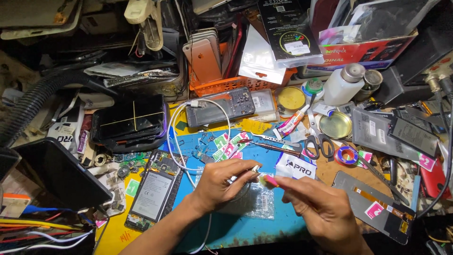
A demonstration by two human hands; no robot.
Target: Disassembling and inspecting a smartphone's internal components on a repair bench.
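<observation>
Over the blue mat (245, 226), left hand (222, 182) and right hand (321, 208) each grip one end of a level pink strip (271, 181).

A cluttered wooden workbench (330, 165) under bright overhead light carries a blue work mat (264, 226), an orange basket (236, 84) behind.

Phone repair workbench: opened phone (153, 193), scissors (319, 144)

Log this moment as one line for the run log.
left hand: pinching white cable plug | right hand: holding small pink piece | under hands: blue mat | opened phone at left
</observation>
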